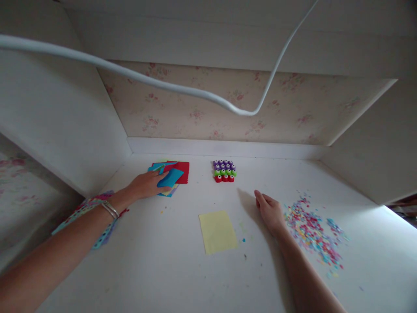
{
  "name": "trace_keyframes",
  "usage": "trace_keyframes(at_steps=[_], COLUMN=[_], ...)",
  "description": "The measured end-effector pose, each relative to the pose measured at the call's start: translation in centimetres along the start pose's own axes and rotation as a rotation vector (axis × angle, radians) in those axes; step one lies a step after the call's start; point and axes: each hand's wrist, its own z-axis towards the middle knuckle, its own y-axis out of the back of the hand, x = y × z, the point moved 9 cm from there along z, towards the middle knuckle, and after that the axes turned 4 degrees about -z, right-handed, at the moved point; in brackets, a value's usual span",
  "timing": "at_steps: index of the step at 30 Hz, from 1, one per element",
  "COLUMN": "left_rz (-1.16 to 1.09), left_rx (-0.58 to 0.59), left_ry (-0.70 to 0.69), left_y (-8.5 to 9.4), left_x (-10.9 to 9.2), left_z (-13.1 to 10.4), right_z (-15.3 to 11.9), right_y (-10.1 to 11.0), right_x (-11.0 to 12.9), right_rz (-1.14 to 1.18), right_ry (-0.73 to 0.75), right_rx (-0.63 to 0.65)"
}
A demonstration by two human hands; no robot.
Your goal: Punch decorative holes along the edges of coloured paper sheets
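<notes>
Over a loose pile of coloured paper sheets (184, 173) at the back left, my left hand (148, 184) is closed on a blue sheet of paper (171, 177), which bends up between thumb and fingers. Red, blue and pale yellow sheets show around and beneath it. My right hand (271, 213) is curled into a loose fist over the right half of the table, and nothing shows in it. A yellow square of paper (218, 232) lies flat between the two forearms. Behind it, small purple, green and red craft punches (224, 171) stand in tight rows.
Tiny multicoloured paper confetti (312, 226) is scattered right of my right forearm. Punched, patterned sheets (106, 234) lie partly under my left forearm. A white cable (182, 88) hangs across the upper view. White panels and a flowered wall (195, 115) enclose the white tabletop (156, 265).
</notes>
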Motion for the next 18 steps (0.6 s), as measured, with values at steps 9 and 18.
trace_keyframes(at_steps=[9,18], left_rz=[-0.148,-0.234], left_rx=[-0.010,-0.191], left_ry=[-0.055,0.044], left_y=[0.3,2.6], left_x=[1.1,2.6], left_z=[0.0,-1.1], right_z=[0.0,0.0], right_y=[0.0,-0.2], right_x=[-0.1,-0.1], right_rz=[0.003,0.010], right_ry=[0.005,0.019], right_rx=[-0.010,0.000])
